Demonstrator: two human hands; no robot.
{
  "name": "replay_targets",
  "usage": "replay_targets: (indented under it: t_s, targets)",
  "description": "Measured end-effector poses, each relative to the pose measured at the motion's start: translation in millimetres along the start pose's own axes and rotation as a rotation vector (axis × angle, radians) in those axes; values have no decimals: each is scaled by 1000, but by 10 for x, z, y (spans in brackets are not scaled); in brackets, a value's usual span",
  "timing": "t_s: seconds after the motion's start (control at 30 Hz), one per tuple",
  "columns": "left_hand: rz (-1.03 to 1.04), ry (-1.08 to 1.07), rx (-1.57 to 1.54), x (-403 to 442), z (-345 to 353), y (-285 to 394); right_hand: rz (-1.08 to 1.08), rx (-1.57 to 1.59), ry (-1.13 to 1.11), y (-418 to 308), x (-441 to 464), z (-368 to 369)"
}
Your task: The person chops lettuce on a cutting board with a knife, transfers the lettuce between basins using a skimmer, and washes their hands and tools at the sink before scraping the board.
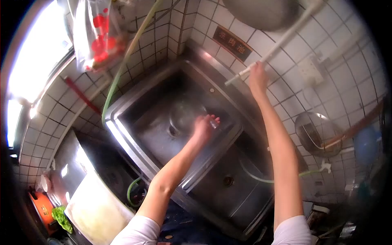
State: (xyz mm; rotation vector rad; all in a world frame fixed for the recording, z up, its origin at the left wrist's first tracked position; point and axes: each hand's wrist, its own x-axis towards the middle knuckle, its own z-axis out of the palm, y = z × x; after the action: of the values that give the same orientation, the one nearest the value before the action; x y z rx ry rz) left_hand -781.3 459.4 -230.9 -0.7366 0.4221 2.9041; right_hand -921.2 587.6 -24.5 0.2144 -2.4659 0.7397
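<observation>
My left hand (205,123) is inside the left basin of a steel sink (155,153), its fingers curled round a small shiny piece. Beside that hand is a blurred, round, shiny vessel (181,112) above the drain; its exact kind and its link to the piece in my fingers are unclear. At the back wall, my right hand (258,75) is closed round the tap (243,73) at the lower end of a pale pipe. The tap's spout points down over the sink's back ledge.
A second basin (241,196) lies to the right, with a green hose (261,178) across it. A strainer (316,132) and a socket (312,70) are on the tiled wall. A plastic bag (98,36) hangs upper left. A pale board (96,210) stands at lower left.
</observation>
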Motion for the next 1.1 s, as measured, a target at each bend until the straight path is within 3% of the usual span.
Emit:
replay_targets:
  t_s: [0.03,0.1,0.13,0.23,0.3,0.37,0.47,0.57,0.63,0.7,0.83,0.9,1.0,1.03,1.1]
  targets:
    - [-6,5,-15,79,23,35,-32,10,29,83,-19,28]
    - [-19,26,-41,178,48,69,-86,330,62,222,-101,36]
    - [-22,42,-31,200,52,88,-47,492,131,147,-183,48]
    - [-33,53,2,223,87,147,192,538,195,331,-596,550]
    - [-34,33,17,186,46,161,550,1321,-215,591,-833,1138]
    - [-49,13,50,142,-8,167,942,1784,-420,207,-851,1205]
    - [-53,-33,115,-51,63,221,1004,1866,-495,140,-731,1406]
    - [-60,-30,173,-179,35,212,645,1281,-806,-111,-703,1207]
    - [-75,-93,185,-223,-35,176,-98,683,-983,-51,-983,1333]
    - [-72,-137,260,-331,-21,175,-556,174,-1170,-100,-1278,1296]
    - [-130,-62,230,-656,1,97,-421,-214,-1115,-38,-1155,1426]
    - [-200,-78,188,-770,-4,108,-404,-362,-948,583,-1062,1968]
    - [-247,-140,21,-679,-130,93,148,253,-692,423,-942,1757]
    - [-213,-125,8,-635,-104,160,158,357,-724,307,-927,1658]
    - [-341,-102,-218,-518,-80,309,184,565,-782,-9,-1105,1460]
